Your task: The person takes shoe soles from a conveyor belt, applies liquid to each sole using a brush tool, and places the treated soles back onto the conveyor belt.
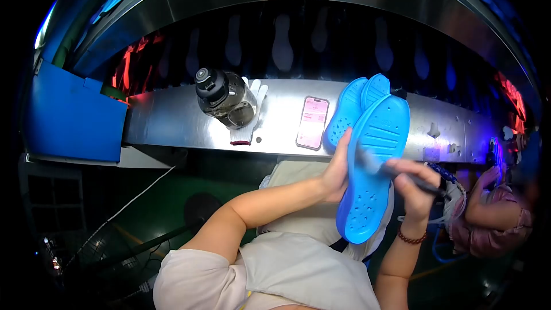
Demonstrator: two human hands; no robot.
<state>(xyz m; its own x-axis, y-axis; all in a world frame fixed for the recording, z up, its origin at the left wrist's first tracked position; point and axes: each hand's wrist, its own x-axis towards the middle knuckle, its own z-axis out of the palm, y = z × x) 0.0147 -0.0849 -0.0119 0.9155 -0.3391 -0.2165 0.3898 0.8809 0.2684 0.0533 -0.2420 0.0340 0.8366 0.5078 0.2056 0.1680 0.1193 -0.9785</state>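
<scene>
My left hand (338,166) is closed on the left edge of a large blue shoe sole (367,195), which is tilted upright in front of me. The sole has holes in its lower part and raised ridges higher up. In my right hand (414,186) is a brush (422,183) with a dark handle; its pale head is blurred over the middle of the sole. Behind the held sole, more blue soles (344,109) lie on the metal bench (275,100).
A dark-lidded bottle (227,97) stands on a pale glove (258,90), left of a phone (313,123) with a lit screen. A row of sole shapes (282,43) runs behind the bench. A blue box (77,112) is at left. Another person (496,218) sits at right.
</scene>
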